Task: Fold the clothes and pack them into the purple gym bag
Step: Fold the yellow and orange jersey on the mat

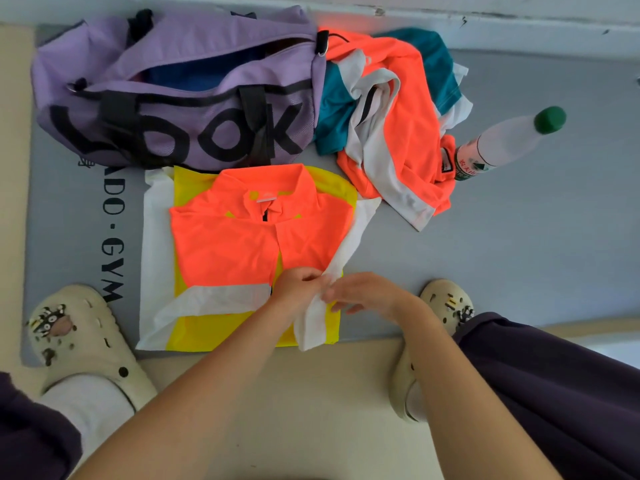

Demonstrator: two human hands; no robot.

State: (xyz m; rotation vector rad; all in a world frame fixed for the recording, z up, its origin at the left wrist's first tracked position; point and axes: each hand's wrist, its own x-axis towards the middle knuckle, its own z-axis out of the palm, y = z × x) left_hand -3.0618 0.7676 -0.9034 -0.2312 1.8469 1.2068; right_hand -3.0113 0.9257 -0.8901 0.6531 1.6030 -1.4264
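Note:
An orange polo shirt (235,244) with white side panels lies flat on top of a yellow and white shirt (214,327) on the grey mat (519,244). My left hand (299,285) pinches the orange shirt's white right sleeve at its lower edge. My right hand (363,292) holds the same white sleeve (313,323) just beside it. The purple gym bag (173,95) lies behind the shirts with its zip open and something blue inside. A crumpled pile of orange, white and teal clothes (391,109) sits to the bag's right.
A plastic bottle (502,143) with a green cap lies to the right of the pile. My two feet in cream clogs (83,337) (446,303) flank the shirts at the mat's near edge. A white wall runs along the far side.

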